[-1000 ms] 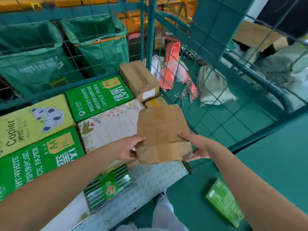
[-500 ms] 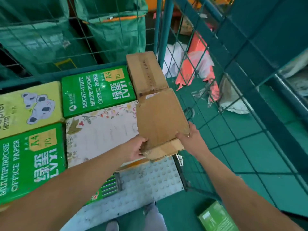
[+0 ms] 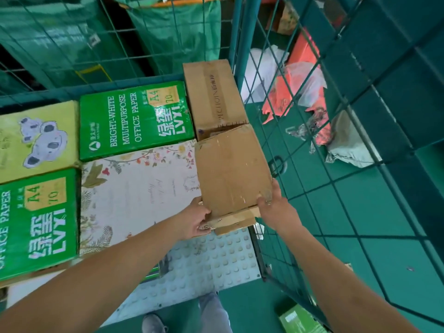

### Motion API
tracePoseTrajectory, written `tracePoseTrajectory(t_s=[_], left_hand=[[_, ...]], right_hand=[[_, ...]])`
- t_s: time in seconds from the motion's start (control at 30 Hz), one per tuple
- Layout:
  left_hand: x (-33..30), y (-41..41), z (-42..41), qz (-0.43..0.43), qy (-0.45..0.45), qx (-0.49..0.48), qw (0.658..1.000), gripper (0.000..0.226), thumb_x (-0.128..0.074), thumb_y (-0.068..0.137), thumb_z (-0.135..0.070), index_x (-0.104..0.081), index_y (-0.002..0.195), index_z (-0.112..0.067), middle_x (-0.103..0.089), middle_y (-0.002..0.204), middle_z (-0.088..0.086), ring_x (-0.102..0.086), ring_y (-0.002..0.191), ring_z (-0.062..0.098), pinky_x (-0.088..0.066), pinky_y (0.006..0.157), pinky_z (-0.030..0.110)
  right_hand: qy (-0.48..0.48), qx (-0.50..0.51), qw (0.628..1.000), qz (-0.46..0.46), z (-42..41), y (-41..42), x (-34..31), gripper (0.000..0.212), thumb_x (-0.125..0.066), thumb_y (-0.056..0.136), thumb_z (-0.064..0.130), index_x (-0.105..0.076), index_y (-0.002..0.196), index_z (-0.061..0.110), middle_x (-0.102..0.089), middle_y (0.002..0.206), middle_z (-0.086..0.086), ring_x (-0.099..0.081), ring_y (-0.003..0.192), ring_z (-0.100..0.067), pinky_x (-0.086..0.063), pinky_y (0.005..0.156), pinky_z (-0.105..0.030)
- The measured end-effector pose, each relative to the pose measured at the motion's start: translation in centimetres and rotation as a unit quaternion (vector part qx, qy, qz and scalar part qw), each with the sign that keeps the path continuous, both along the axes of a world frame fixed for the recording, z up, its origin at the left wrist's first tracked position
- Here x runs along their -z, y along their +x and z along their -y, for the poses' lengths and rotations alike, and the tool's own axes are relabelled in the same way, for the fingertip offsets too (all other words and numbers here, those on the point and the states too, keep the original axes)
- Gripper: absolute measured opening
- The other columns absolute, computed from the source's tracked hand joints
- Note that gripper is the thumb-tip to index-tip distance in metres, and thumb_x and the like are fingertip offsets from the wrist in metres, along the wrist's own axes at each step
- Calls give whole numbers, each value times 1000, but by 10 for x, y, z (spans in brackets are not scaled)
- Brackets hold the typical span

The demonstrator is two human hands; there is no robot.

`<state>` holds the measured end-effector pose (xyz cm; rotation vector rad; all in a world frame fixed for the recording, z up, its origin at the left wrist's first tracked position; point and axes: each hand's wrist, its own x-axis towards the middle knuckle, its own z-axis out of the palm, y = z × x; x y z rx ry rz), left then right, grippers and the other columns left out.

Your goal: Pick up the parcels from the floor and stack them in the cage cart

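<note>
A worn brown cardboard parcel (image 3: 233, 169) lies in the cage cart's right row, its far end against another brown carton (image 3: 213, 97). My left hand (image 3: 195, 219) grips its near left corner. My right hand (image 3: 274, 207) holds its near right corner, fingers curled on the top edge. To the left lie a floral box (image 3: 137, 191), two green office-paper boxes (image 3: 134, 118) (image 3: 36, 222) and a yellow koala box (image 3: 36, 138). The cart's studded grey floor (image 3: 204, 263) shows in front of them.
The cart's green mesh side wall (image 3: 348, 145) stands right beside the parcel; a mesh back wall (image 3: 120, 44) closes the far side. Beyond the mesh, bags and orange wrapping (image 3: 298, 92) litter the green floor. A green packet (image 3: 300, 320) lies on the floor by my feet.
Both hands carried the brown parcel forward and down into the cart's right row, next to the far carton. My head moved closer over the cart.
</note>
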<state>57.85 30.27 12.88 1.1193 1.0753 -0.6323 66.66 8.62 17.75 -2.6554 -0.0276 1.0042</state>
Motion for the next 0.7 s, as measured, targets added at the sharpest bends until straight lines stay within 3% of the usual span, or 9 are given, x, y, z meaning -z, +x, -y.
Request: tracePoseTrajectory(t_s=[0.1, 0.2, 0.33, 0.4, 0.43, 0.5, 0.57, 0.67, 0.7], left_hand=[[6, 6, 4, -1, 12, -3, 1000, 44, -52, 103, -10, -42, 137, -35, -60, 124, 5, -66, 108, 25, -61, 92, 47], [12, 10, 8, -5, 28, 8, 1000, 46, -58, 101, -14, -41, 138, -35, -60, 123, 7, -65, 109, 25, -61, 93, 47], [16, 11, 12, -4, 38, 27, 999, 46, -59, 101, -12, -38, 136, -35, -65, 112, 3, -66, 106, 20, -59, 96, 46], [19, 15, 14, -1, 46, 37, 998, 45, -60, 101, -12, -38, 133, -35, -67, 106, 1, -67, 101, 17, -58, 98, 45], [21, 17, 15, 0, 50, 40, 998, 46, -60, 100, -12, -38, 133, -35, -67, 106, 1, -68, 100, 16, -58, 98, 45], [24, 20, 17, 0, 59, 47, 997, 51, -63, 99, -14, -36, 137, -34, -66, 112, 0, -68, 102, 17, -60, 94, 44], [27, 22, 20, -6, 80, 62, 995, 55, -64, 98, -17, -33, 139, -34, -62, 114, -1, -68, 102, 16, -62, 89, 42], [27, 23, 27, 2, 112, 82, 990, 55, -63, 99, -16, -27, 136, -34, -57, 104, -1, -60, 86, 12, -63, 88, 40], [27, 24, 29, 3, 121, 87, 989, 55, -62, 99, -16, -26, 137, -34, -56, 100, -1, -57, 81, 12, -63, 88, 39]], right_hand=[[-107, -41, 993, -2, 1, 17, 8, 71, -21, 107, 53, 14, 164, 27, -59, 140, -22, -63, 111, -38, -52, 88, -45], [-147, -86, 985, -10, -3, 24, 17, 66, -19, 110, 41, 3, 165, 13, -19, 170, -14, -61, 109, -39, -47, 77, -45], [-157, -138, 978, -13, -5, 32, 31, 44, -24, 110, 16, -36, 151, 4, 14, 170, -21, -61, 99, -40, -54, 80, -48], [-155, -144, 977, -18, -6, 31, 38, 44, -30, 107, 4, -36, 151, 6, 23, 167, -21, -65, 99, -37, -56, 80, -45], [-146, -139, 979, -12, -6, 29, 41, 52, -32, 105, 1, -28, 157, 6, 19, 168, -21, -64, 92, -33, -54, 75, -42], [-110, -137, 984, 5, -5, 22, 44, 66, -33, 105, 1, -11, 165, 16, -21, 165, -27, -61, 83, -29, -52, 74, -41], [-50, -76, 996, 16, -3, 19, 44, 65, -32, 107, 9, -9, 165, 28, -45, 151, -30, -65, 94, -33, -54, 81, -46], [-29, 7, 999, -29, -3, 22, 54, 60, -33, 107, 9, -13, 163, 13, 0, 173, -13, -69, 96, -35, -60, 71, -45], [-5, 37, 998, -41, -6, 24, 52, 63, -37, 108, 19, -7, 164, 16, -5, 173, -13, -72, 93, -35, -61, 72, -44]])
